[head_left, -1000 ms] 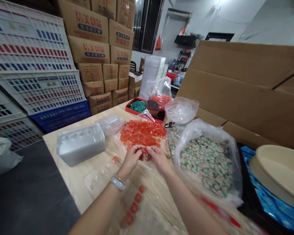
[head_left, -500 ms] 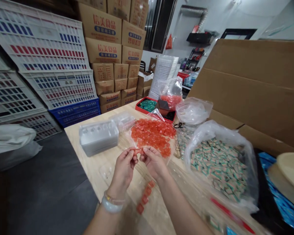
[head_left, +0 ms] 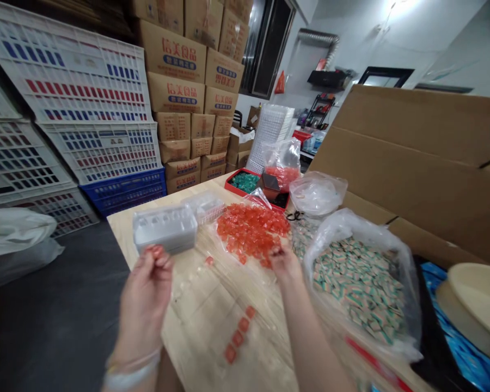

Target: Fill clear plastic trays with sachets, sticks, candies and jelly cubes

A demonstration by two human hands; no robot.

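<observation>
The left hand (head_left: 147,288) pinches a red piece (head_left: 155,250), and the red heap (head_left: 249,226) lies handy for the right hand (head_left: 286,263), whose hold blur hides.

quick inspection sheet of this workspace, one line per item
surface: pale wooden table, with clear plastic lying on parts of it
job's things: heap of red pieces; row of four red pieces; lone red piece; clear plastic trays
clutter: open clear bag of striped pieces; red-rimmed tray behind the heap
hands: left hand pinches a small red item; right hand is at the heap's edge, blurred, grip cannot be told
cables: nothing seen on the table
surroundings: stacked cartons and white crates beyond the table; large cardboard on the right
</observation>
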